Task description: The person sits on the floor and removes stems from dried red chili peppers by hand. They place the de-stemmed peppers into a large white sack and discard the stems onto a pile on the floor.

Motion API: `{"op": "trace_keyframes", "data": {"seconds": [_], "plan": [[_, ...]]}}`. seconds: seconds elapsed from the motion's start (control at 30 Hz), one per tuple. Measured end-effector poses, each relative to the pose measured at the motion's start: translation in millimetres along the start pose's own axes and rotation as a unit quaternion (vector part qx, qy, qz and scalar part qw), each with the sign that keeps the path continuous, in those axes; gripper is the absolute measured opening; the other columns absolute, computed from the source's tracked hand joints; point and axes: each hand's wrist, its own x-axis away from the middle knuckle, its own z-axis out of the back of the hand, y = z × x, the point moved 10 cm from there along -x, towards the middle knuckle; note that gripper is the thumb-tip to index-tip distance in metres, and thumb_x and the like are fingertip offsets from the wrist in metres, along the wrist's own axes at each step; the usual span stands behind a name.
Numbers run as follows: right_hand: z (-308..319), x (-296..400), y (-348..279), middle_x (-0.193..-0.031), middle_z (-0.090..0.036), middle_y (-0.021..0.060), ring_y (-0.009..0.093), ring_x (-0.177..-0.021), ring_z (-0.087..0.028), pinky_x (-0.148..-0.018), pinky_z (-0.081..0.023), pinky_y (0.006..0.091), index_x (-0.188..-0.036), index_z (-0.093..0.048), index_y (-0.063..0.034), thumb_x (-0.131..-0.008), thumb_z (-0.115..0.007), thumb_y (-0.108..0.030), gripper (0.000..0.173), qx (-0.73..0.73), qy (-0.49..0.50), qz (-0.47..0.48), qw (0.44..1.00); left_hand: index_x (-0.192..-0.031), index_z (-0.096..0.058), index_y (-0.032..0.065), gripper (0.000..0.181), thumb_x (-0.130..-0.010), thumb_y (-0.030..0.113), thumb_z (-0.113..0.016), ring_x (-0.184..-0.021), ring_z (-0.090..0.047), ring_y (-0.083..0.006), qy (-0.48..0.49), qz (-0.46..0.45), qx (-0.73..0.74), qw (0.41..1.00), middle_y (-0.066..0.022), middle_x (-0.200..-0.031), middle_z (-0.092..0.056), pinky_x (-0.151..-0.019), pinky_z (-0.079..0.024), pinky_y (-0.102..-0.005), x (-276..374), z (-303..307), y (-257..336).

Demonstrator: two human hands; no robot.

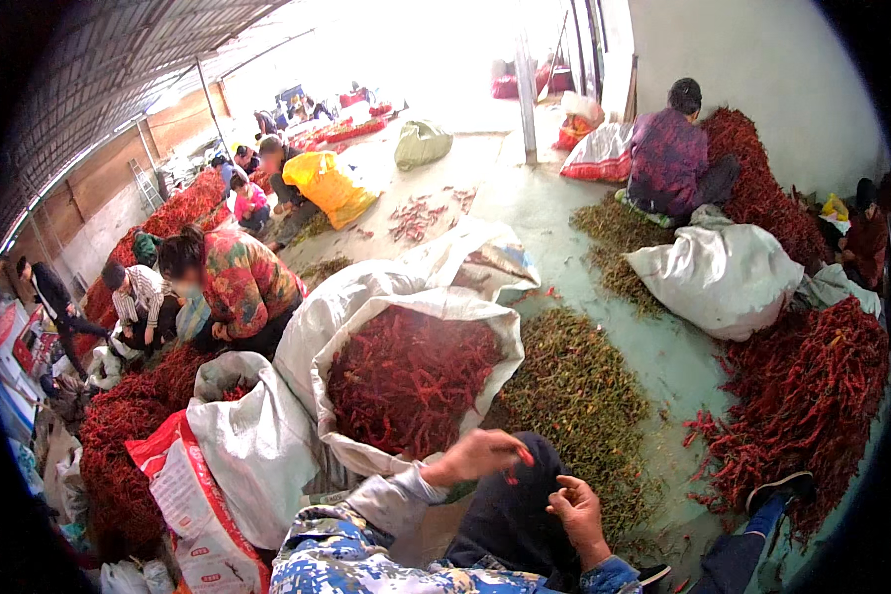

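Observation:
My left hand (479, 455) is over my raised knee, its fingers around a few red chili peppers (521, 454). Just right of the knee is my right hand (578, 512), its thumb and index finger close together; whether anything is between them is too small to tell. Beyond my left hand stands a white woven sack (508, 345), its mouth wide and filled with dried red chilies (416, 371). A heap of greenish-brown stems (575, 401) lies on the floor beside the sack, to the right of my knee.
A large chili heap (809, 401) lies at the right, near a full white sack (720, 278) and a seated person (668, 160). At the left, a person in a floral jacket (249, 275) bends by another chili heap (130, 431). Two sacks (256, 438) (200, 512) stand close at my left.

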Motion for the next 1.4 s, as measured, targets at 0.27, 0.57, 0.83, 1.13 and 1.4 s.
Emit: {"op": "trace_keyframes", "data": {"seconds": [0.27,0.57,0.83,1.13,1.4], "plan": [[4,15,-24,-0.084,-0.063,0.0022,0.008,-0.07,-0.058,-0.063,-0.052,0.0264,-0.096,-0.06,-0.0006,-0.094,-0.061,-0.018,0.017,0.016,0.065,0.04,0.997,-0.121,-0.059,0.0009,0.033,-0.088,0.003,-0.063,-0.09,-0.064,-0.0156,-0.027,0.0,-0.064,0.998,-0.01,-0.1,-0.068,-0.078,-0.052,-0.0301,2,-84,-18],[25,30,-29,-0.08,-0.059,0.0014,0.01,-0.068,-0.058,-0.06,-0.05,0.0276,-0.09,-0.06,-0.0023,-0.091,-0.064,-0.019,0.017,0.023,0.105,0.07,0.992,-0.124,-0.055,0.0008,0.037,-0.089,0.004,-0.063,-0.089,-0.061,-0.0123,-0.025,-0.034,-0.023,0.999,-0.009,-0.096,-0.067,-0.076,-0.051,-0.029,-6,-105,-33],[38,50,-67,-0.076,-0.057,0.0122,0.029,-0.069,-0.06,-0.062,-0.047,0.0372,-0.088,-0.057,-0.0052,-0.084,-0.07,-0.013,0.016,0.32,0.154,0.276,0.893,-0.12,-0.056,0.0012,0.032,-0.09,0.01,-0.065,-0.091,-0.059,-0.0103,-0.057,0.049,0.189,0.979,-0.003,-0.103,-0.064,-0.079,-0.049,-0.0261,-18,-136,-46],[42,74,-102,-0.074,-0.05,0.0118,0.029,-0.065,-0.053,-0.06,-0.043,0.0374,-0.083,-0.052,-0.0046,-0.083,-0.067,-0.008,0.015,0.349,0.163,0.28,0.879,-0.11,-0.06,-0.001,0.022,-0.088,0.0,-0.064,-0.095,-0.06,-0.0118,-0.101,0.072,0.228,0.966,-0.0033,-0.101,-0.065,-0.086,-0.048,-0.0281,-34,-177,-72],[-30,93,-120,-0.076,-0.063,0.0078,0.028,-0.073,-0.062,-0.065,-0.048,0.0393,-0.082,-0.06,-0.0103,-0.078,-0.074,-0.01,0.015,0.289,-0.061,0.39,0.872,-0.099,-0.064,0.0001,0.016,-0.086,0.01,-0.068,-0.084,-0.059,-0.012,-0.039,-0.015,0.018,0.999,-0.0022,-0.09,-0.065,-0.075,-0.049,-0.0276,-29,-160,-99]]}}
